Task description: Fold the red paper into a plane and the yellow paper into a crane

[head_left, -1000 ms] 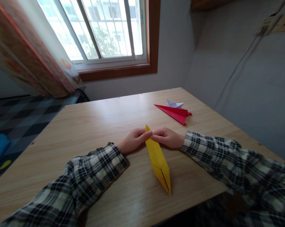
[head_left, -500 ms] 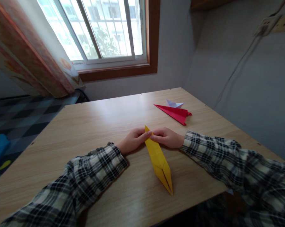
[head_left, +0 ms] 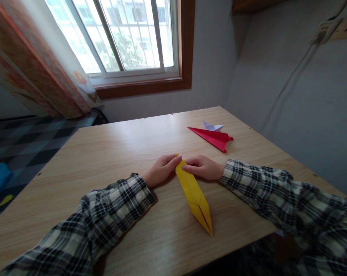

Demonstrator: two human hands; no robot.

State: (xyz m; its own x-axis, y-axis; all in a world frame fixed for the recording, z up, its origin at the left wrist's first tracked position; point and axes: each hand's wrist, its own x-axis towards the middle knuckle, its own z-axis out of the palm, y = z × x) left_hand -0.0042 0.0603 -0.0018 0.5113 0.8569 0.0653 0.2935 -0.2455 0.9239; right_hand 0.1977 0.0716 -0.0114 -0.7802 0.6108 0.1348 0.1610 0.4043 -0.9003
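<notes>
Yellow paper (head_left: 192,188), folded slim, slants over the worktop (head_left: 127,237), split end nearest. Left hand (head_left: 162,169) and right hand (head_left: 204,167) pinch its far end, apparently pressing a fold; the next move likely needs even pressure. Beyond lie a red plane (head_left: 213,139) and white boat (head_left: 209,127).

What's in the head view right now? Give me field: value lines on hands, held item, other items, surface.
left hand: pinching far tip of the long yellow folded-paper piece
right hand: thumb on same piece, just nearer the wearer
held item: near end pointed, slit lengthwise
other items: red pointed folded-paper shape; small white folded-paper shape behind it
surface: light wood-grain tabletop
</notes>
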